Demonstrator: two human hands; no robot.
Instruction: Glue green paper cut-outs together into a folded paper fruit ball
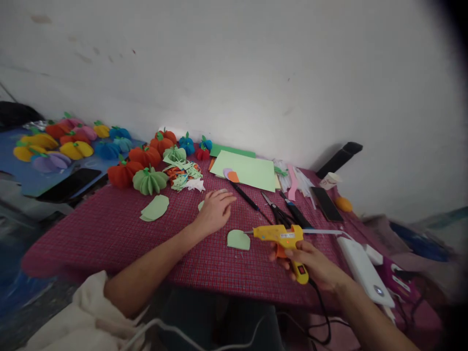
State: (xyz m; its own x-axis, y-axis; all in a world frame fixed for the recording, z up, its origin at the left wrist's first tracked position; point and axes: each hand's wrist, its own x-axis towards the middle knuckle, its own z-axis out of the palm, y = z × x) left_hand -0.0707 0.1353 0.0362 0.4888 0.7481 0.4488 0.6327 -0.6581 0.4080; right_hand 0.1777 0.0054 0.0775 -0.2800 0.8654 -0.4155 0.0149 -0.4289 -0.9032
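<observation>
My right hand (313, 264) is closed round the handle of a yellow glue gun (283, 237), its nozzle pointing left at a folded light green paper piece (238, 240) on the red checked tablecloth (109, 229). My left hand (215, 208) lies flat on the cloth with its fingers stretched out, touching a small green paper piece (201, 205) at its fingertips. A stack of light green paper cut-outs (155, 208) lies to the left of that hand.
Several paper pumpkins (149, 179) in orange, green, blue and yellow stand at the back left. Green paper sheets (245, 169), a black pen (244, 196), scissors (276, 210), glue sticks, a phone (326, 204) and a white power bank (363, 269) lie at the right.
</observation>
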